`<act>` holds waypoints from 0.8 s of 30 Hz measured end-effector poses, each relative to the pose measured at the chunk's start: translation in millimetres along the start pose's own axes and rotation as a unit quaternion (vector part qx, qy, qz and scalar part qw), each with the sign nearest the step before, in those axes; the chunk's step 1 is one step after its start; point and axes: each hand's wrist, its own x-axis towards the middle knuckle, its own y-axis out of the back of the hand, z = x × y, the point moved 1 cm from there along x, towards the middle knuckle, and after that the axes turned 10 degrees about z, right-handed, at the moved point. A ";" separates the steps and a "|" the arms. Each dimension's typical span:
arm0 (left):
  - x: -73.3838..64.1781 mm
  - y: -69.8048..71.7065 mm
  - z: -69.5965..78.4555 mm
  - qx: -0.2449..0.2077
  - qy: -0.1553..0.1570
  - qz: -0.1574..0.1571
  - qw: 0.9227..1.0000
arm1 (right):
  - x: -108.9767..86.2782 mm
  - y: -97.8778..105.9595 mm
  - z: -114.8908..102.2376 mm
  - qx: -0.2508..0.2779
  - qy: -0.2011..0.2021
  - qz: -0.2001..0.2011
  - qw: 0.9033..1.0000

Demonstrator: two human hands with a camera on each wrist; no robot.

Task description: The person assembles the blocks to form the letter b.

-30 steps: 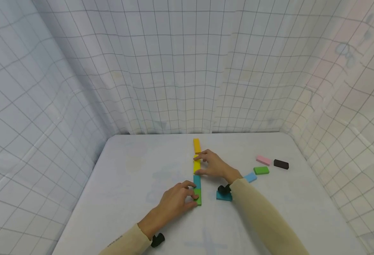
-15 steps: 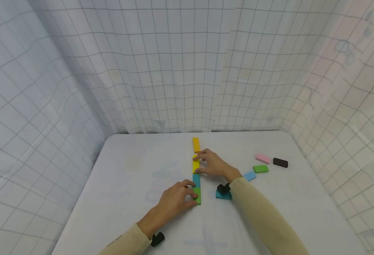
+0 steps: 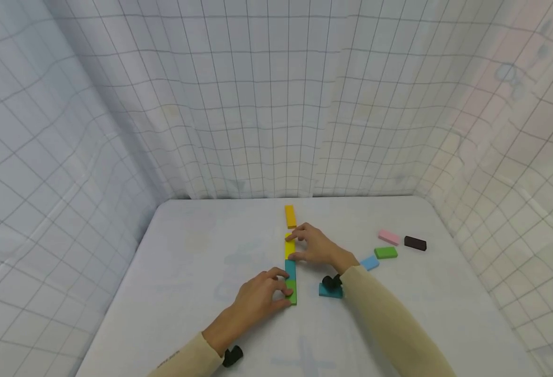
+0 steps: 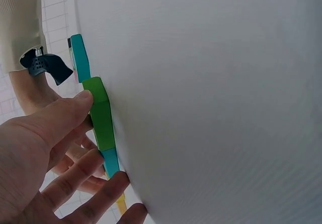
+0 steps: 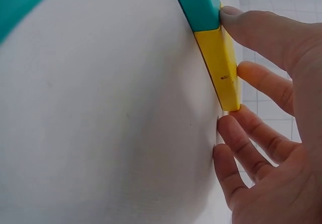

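Note:
A line of flat blocks runs away from me in the head view: green (image 3: pixel 293 299), teal (image 3: pixel 290 269), yellow (image 3: pixel 289 251) and, past a small gap, orange-yellow (image 3: pixel 290 215). My left hand (image 3: pixel 256 294) holds the green block (image 4: pixel 102 117), thumb at its near end and index finger where it meets the teal one. Its other fingertips touch the teal block and the table. My right hand (image 3: pixel 320 247) grips the yellow block (image 5: pixel 221 68), thumb at the teal joint, fingers along its top and far end. In the right wrist view, yellow and teal (image 5: pixel 200 5) meet end to end.
Right of the line lie a dark teal block (image 3: pixel 329 291) partly under the right wrist camera (image 3: pixel 331 282), a light blue block (image 3: pixel 370 262), a green one (image 3: pixel 386 253), a pink one (image 3: pixel 389 237) and a black one (image 3: pixel 415 243). Gridded curtains (image 3: pixel 276 104) enclose the white table (image 3: pixel 201 246).
The yellow block has slid slightly toward me against the teal one, with the right hand on it. The gap to the orange-yellow block is wider. The left hand stays in place.

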 end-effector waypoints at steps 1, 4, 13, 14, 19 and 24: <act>0.3 -0.1 -0.1 0.002 -0.001 0.001 1.000 | 0.0 0.2 0.1 0.000 0.001 0.000 1.000; 0.8 -1.0 -0.8 0.009 -0.005 0.006 1.000 | 0.4 0.2 1.0 -0.003 0.005 0.002 1.000; 1.9 -2.5 -1.9 0.012 -0.011 0.005 1.000 | 0.7 1.5 2.5 -0.005 0.011 -0.007 1.000; 2.1 -2.4 -1.8 0.012 -0.013 0.006 1.000 | 0.8 2.2 2.4 -0.005 0.011 -0.007 1.000; 1.8 -3.5 -2.1 0.016 -0.015 0.004 1.000 | 0.6 4.9 2.3 -0.009 0.013 -0.011 1.000; 1.6 -4.4 -2.2 0.018 -0.004 -0.003 1.000 | 1.8 7.9 2.2 -0.009 0.020 -0.013 1.000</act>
